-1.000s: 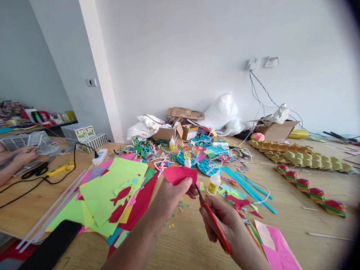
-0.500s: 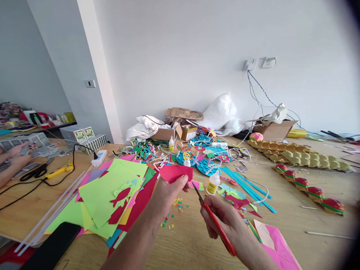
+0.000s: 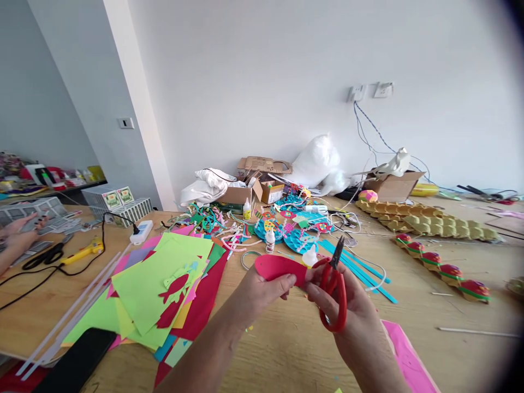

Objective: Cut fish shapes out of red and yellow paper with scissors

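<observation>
Both hands meet just above the wooden table (image 3: 282, 349): the left hand (image 3: 262, 286) pinches a pink paper cutout (image 3: 280, 267), while the right hand (image 3: 347, 305) grips red scissors (image 3: 333, 289) (blades pointing up) beside it.

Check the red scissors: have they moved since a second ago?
Yes. The red scissors in the right hand have swung up, blades now pointing away toward the glue bottle, handles beside the pink paper piece held by the left hand.
</observation>
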Tool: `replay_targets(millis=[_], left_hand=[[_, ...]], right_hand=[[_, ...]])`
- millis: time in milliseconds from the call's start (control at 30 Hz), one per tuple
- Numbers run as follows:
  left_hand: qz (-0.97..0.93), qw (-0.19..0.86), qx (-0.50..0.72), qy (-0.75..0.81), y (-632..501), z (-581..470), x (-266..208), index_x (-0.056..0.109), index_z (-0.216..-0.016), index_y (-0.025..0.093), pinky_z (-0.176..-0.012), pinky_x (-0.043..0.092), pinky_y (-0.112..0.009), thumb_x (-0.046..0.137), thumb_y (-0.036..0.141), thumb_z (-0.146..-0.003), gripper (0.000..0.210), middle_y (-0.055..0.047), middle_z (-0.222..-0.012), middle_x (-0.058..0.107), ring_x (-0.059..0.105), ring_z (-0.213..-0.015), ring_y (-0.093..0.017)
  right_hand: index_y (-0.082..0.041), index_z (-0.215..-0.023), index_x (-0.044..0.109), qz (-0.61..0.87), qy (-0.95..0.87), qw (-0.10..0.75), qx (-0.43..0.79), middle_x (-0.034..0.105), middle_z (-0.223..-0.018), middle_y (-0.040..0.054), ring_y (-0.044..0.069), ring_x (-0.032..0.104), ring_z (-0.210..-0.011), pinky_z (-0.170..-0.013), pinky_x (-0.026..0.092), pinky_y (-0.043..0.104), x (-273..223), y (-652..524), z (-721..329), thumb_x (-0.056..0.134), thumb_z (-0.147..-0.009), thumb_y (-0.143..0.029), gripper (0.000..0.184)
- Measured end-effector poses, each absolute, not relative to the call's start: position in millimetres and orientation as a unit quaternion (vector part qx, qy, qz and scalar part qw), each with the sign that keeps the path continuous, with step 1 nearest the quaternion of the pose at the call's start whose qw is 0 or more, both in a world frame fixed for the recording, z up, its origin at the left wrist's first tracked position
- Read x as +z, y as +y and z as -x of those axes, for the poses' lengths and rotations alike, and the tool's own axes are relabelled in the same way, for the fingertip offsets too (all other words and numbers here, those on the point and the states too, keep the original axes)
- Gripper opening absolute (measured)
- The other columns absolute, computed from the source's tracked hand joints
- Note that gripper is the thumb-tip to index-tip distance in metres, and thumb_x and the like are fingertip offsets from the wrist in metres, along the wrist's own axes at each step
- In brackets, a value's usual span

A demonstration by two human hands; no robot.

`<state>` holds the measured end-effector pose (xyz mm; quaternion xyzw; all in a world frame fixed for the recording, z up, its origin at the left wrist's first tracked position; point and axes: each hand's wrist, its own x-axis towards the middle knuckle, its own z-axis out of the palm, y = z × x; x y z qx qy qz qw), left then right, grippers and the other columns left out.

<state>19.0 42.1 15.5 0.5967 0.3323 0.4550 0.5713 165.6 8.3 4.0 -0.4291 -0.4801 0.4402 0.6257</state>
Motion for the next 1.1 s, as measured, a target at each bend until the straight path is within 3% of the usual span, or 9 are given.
replay_targets(millis=[167,367,500,567,733,800,1100], left_hand=[[-0.604,0.591,0.435,0.311,44,-23,11,0.067,-0.077,0.014,-0.054,0.038,-0.021,0.062,0.036,-0.072,0.022,0.001,-0.06,0.052,0.047,-0.057,-0.01],[-0.608,0.599,0.426,0.301,40,-22,16,0.066,-0.082,0.015,-0.058,0.041,-0.022,0.062,0.038,-0.073,0.025,0.0,-0.064,0.056,0.049,-0.061,-0.011],[-0.583,0.596,0.461,0.304,45,-9,23,0.06,-0.096,0.02,-0.07,0.044,-0.025,0.052,0.045,-0.08,0.031,-0.002,-0.086,0.061,0.056,-0.076,-0.014],[-0.594,0.558,0.487,0.313,47,-2,27,0.061,-0.097,0.02,-0.077,0.044,-0.026,0.043,0.046,-0.085,0.033,-0.004,-0.091,0.062,0.056,-0.086,-0.016],[-0.733,0.393,0.415,0.369,42,3,36,0.068,-0.091,0.021,-0.079,0.044,-0.028,0.058,0.028,-0.078,0.018,-0.005,-0.09,0.065,0.058,-0.087,-0.019],[-0.762,0.374,0.376,0.372,37,1,38,0.07,-0.087,0.021,-0.074,0.045,-0.027,0.056,0.023,-0.077,0.016,-0.005,-0.086,0.067,0.059,-0.084,-0.019],[-0.719,0.535,0.278,0.346,42,0,34,0.068,-0.082,0.017,-0.061,0.042,-0.021,0.059,0.025,-0.076,0.014,-0.002,-0.075,0.064,0.057,-0.068,-0.013]], right_hand=[[-0.024,-0.085,0.051,0.444,-0.479,0.614,0.443,0.055,-0.065,-0.0027,0.011,0.047,-0.049,-0.041,0.036,0.022,-1,10,-166,0.07,-0.07,-0.036,0.027],[-0.023,-0.081,0.052,0.464,-0.473,0.625,0.413,0.058,-0.068,-0.0014,0.014,0.053,-0.057,-0.052,0.045,0.025,0,13,-167,0.072,-0.064,-0.038,0.03],[-0.023,-0.08,0.05,0.459,-0.48,0.624,0.412,0.057,-0.069,-0.0025,0.014,0.056,-0.058,-0.054,0.046,0.025,5,13,-170,0.071,-0.066,-0.033,0.027],[-0.022,-0.078,0.05,0.463,-0.514,0.607,0.392,0.057,-0.069,-0.0019,0.015,0.057,-0.061,-0.057,0.047,0.026,6,13,-171,0.07,-0.067,-0.03,0.024],[-0.021,-0.072,0.051,0.504,-0.623,0.5,0.328,0.057,-0.067,-0.0001,0.017,0.057,-0.066,-0.059,0.047,0.028,8,10,-173,0.063,-0.071,-0.022,0.011],[-0.021,-0.069,0.05,0.514,-0.651,0.463,0.313,0.056,-0.065,-0.0008,0.017,0.056,-0.066,-0.059,0.045,0.027,9,8,-172,0.06,-0.072,-0.019,0.011],[-0.021,-0.081,0.051,0.424,-0.572,0.522,0.47,0.061,-0.072,-0.0008,0.013,0.055,-0.063,-0.054,0.043,0.023,7,10,-180,0.066,-0.072,-0.022,0.017]])
